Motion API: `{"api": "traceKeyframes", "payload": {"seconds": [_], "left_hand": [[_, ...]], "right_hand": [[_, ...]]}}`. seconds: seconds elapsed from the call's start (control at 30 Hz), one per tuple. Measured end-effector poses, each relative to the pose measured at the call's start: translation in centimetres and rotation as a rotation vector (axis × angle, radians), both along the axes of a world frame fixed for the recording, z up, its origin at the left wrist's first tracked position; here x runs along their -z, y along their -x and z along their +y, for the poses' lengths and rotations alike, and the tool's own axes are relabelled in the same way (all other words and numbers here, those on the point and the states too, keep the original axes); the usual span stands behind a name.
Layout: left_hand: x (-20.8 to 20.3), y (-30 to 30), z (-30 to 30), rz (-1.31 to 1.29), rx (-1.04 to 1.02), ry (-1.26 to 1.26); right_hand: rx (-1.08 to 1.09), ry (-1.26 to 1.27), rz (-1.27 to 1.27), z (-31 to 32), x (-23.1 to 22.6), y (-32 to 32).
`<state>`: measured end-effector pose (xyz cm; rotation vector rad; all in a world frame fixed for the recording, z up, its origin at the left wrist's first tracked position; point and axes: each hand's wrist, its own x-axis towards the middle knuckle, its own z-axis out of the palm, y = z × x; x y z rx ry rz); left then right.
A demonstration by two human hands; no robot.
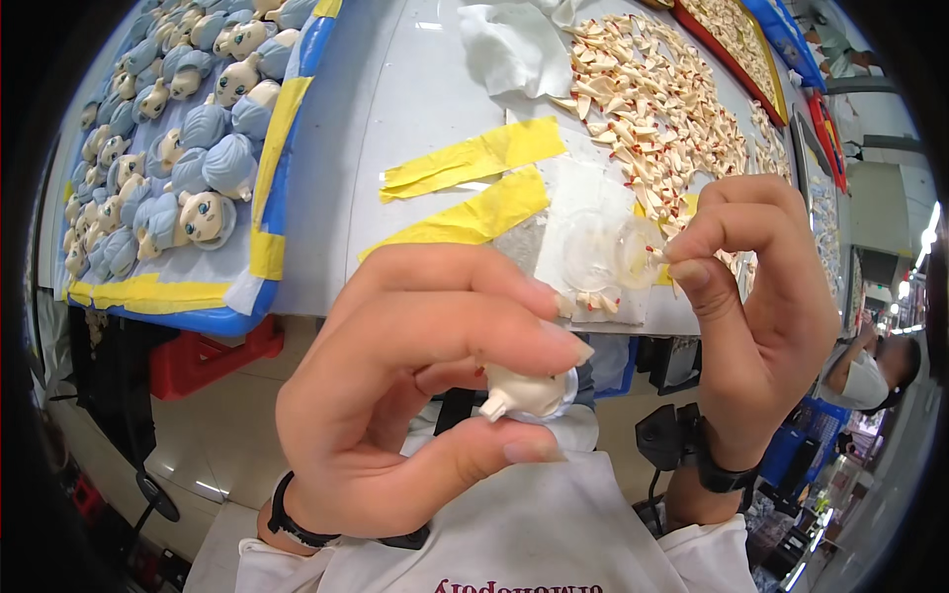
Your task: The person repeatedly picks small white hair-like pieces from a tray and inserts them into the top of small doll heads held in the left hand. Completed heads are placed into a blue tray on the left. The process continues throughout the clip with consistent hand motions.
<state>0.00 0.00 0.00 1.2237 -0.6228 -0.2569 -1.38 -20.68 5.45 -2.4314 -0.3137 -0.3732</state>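
My left hand (395, 376) is closed around a small cream doll head (529, 392), held near my body with its neck stub toward the lower left. The hand's fingers hide much of the head, and a bluish-white edge shows at its right. Over the table's near edge, my right hand (756, 287) pinches a tiny cream piece with a red mark (655, 255) between thumb and forefinger. Just beyond those fingertips is a clear round plastic dish (633, 252), beside another clear round dish (588, 257). A few cream pieces (597, 300) lie by the dishes.
At left, a blue tray (289, 168) edged with yellow tape holds many doll heads with pale blue hair (203, 217). A pile of red-tipped cream pieces (652, 99) spreads at the back right. Yellow tape strips (474, 158) and white cloth (514, 49) lie mid-table. A person (870, 371) sits far right.
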Motion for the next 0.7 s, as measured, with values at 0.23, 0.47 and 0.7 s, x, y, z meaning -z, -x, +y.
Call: {"api": "traceKeyframes", "payload": {"seconds": [0.23, 0.47, 0.7], "left_hand": [[0.0, 0.1, -0.5, -0.017, -0.031, 0.002], [-0.3, 0.9, -1.3, 0.160, -0.055, 0.074], [-1.5, 1.4, -1.7, 0.215, -0.113, 0.066]], "right_hand": [[0.021, 0.042, -0.224, 0.3, 1.0, -0.2], [-0.026, -0.314, -0.190, 1.5, 0.5, 2.0], [-0.123, -0.286, 0.017, 2.4, 0.1, 2.9]]}}
